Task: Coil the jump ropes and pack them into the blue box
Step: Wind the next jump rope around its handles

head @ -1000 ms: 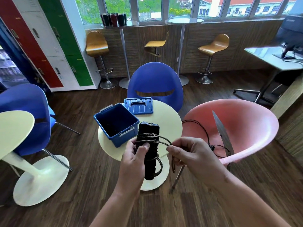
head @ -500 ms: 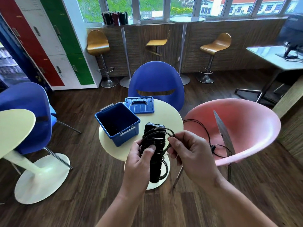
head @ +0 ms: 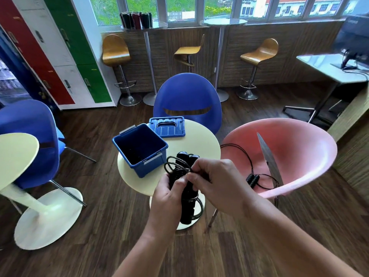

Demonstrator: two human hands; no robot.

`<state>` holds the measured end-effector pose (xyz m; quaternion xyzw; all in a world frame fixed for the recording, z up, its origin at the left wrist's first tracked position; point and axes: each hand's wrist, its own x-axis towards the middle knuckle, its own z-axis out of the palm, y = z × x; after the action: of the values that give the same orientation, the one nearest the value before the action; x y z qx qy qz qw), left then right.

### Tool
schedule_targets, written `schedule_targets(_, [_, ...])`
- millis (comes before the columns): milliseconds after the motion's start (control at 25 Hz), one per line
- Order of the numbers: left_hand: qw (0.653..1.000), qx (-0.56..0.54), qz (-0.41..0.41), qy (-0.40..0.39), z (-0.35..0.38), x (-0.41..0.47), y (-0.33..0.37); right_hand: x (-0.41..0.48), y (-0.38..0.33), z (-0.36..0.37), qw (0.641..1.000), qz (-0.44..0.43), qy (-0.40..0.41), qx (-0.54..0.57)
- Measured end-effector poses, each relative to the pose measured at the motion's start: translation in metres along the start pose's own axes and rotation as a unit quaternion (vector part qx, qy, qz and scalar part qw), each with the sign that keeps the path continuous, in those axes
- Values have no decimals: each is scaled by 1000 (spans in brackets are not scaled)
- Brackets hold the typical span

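- Closed right up since a second ago: right hand in tight against the bundle now, not out to the side hauling a wide loop of cord. Left hand in pretty much the same grip as before.
- Reads like the last turn or two of the wrap, so probably nearly done with this jump rope. Just a guess though.
- Right fingertips curled in, pinching the cord a bit above the middle of the bundle. Can't see the thumb from here.
- Left fingers wrapped round the two black handles, with the thumb pressed across the front, clamping down the turns already on.
- A few loops poking out up and to the left of the grip, a couple more sagging out low on the right near the bottom of the handles. Not snug yet, so maybe worth a tuck before packing.
- All of it held up in the air in front of the near edge of the round table, not resting on it.
- Just past the hands, slightly left: blue box open on the table. Too dark inside to tell what's in there.
- Lid lying flat right behind the box.
- Off to the right, second jump rope loose on the pink chair, cord sprawled about, handles side by side near the front lip. Not coiled yet, so plenty of task left.
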<state>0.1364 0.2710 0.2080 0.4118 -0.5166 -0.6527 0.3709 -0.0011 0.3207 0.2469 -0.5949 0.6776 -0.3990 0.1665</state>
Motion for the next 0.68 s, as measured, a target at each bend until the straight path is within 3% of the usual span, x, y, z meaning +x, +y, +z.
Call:
schedule_targets(400, [999,-14,-41,-20,-2,-4,5,-6,17,1,999,5,-38,-15])
schedule_targets(680, [992,-6,-98,-83,-3,-4,13,-15,25,0,995,47,-20,88])
